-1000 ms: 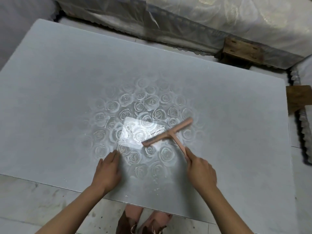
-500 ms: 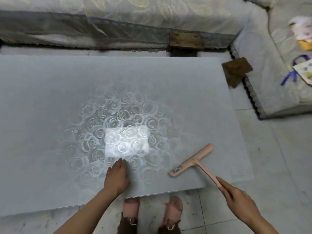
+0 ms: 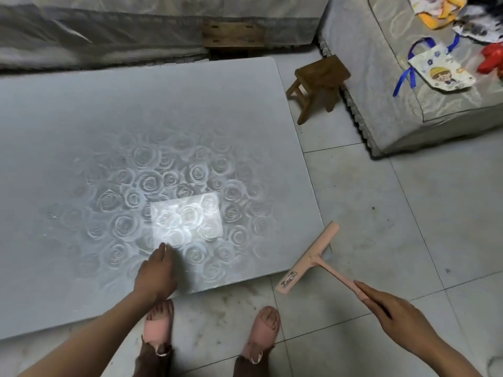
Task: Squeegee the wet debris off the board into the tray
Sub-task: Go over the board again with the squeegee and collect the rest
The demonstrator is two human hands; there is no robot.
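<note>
Looking down from head height, two feet in pink slippers (image 3: 158,326) stand on a grey tiled floor (image 3: 408,213). The left hand (image 3: 156,273) lies palm down on the near edge of the board (image 3: 136,118), fingers straight and together. The right hand (image 3: 394,314) is out to the right over the floor, curled round the end of the handle of a pink squeegee (image 3: 310,259), index finger stretched along it. The squeegee's blade crosses the board's near right corner, its lower end over the tiles; whether it touches the board is unclear. The board is wide and grey, embossed with roses, with a bright rectangle of reflected light (image 3: 186,221) just beyond the left hand. Past the board's far right corner stands a small wooden stool (image 3: 318,85). Beside it is a grey couch (image 3: 408,104) holding a cartoon-print tote bag (image 3: 441,70).
</note>
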